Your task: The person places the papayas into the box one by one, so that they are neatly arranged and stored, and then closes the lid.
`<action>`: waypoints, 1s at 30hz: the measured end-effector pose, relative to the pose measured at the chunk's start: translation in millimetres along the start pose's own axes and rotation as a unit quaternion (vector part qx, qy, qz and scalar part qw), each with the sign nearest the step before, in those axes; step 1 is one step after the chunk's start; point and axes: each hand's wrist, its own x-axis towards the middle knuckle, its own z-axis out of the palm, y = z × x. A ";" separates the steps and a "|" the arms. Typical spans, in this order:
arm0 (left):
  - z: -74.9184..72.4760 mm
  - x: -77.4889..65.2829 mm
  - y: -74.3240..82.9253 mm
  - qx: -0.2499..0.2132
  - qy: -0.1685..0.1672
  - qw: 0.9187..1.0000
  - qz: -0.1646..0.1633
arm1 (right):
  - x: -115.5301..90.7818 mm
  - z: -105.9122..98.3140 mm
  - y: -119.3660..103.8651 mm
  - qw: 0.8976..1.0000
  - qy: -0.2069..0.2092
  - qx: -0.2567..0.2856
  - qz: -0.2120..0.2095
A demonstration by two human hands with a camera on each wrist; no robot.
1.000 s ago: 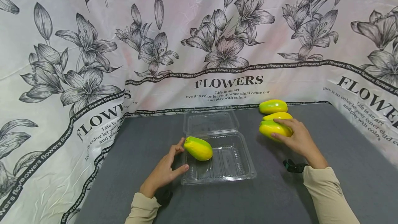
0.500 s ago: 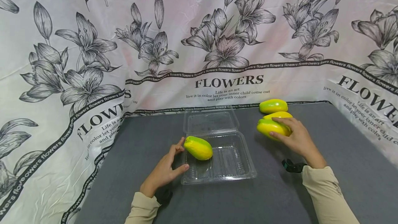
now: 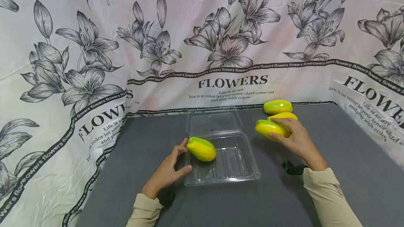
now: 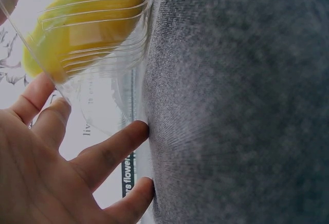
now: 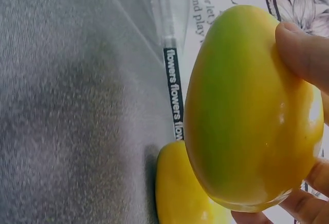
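Note:
A clear plastic clamshell box [image 3: 233,165] sits on the table, its hinged lid [image 3: 214,123] folded back. One yellow-green papaya [image 3: 202,149] lies in the left part of the box; the left wrist view shows this papaya [image 4: 97,26] through the ribbed wall. My left hand [image 3: 165,175] has its fingers spread at the box's left side, fingertips right at the rim. In my right hand [image 3: 298,141] I grip a second papaya [image 3: 271,129] between thumb and fingers, right of the box. The right wrist view shows this papaya [image 5: 241,111] close up.
Two more papayas are at the back right: one [image 3: 285,115] partly hidden behind my right hand, another [image 3: 277,107] against the back curtain [image 3: 231,90]. The grey table [image 3: 148,143] is bounded by flower-print curtains on the back and sides.
My right hand has moved a little left with the papaya, away from the others at the back right. The left hand and the box have stayed in place.

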 end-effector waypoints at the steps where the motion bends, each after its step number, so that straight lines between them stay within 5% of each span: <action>1: -0.1 0.0 0.3 0.000 0.000 1.000 0.000 | 0.2 0.6 -1.3 1.000 0.002 0.002 -0.003; 30: 0.3 1.3 0.2 0.002 -0.006 1.000 -0.022 | 2.9 12.0 -40.4 0.999 -0.023 0.029 -0.007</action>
